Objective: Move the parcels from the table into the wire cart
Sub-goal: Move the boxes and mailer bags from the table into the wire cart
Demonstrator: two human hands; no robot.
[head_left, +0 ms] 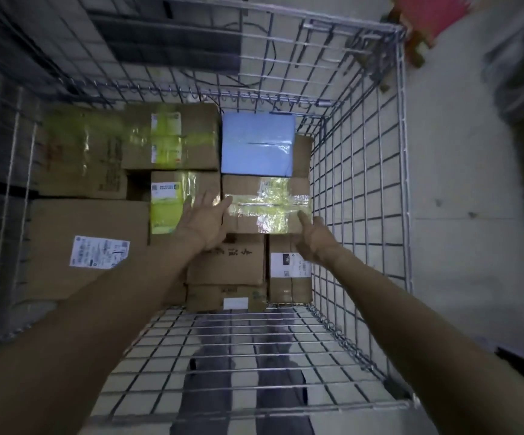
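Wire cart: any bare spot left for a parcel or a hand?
No bare floor shows. Open tops: the large labelled box by the left mesh and the low boxes by the near mesh. Crowded around the taped box, between left hand, right hand and right mesh.

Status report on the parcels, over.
Left hand, right hand open, flanking taped box in cart. Box rests on lower boxes. Nothing in the way.

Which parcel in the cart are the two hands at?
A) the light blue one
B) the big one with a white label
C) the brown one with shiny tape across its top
C: the left hand and right hand sit at either side of the taped brown box.
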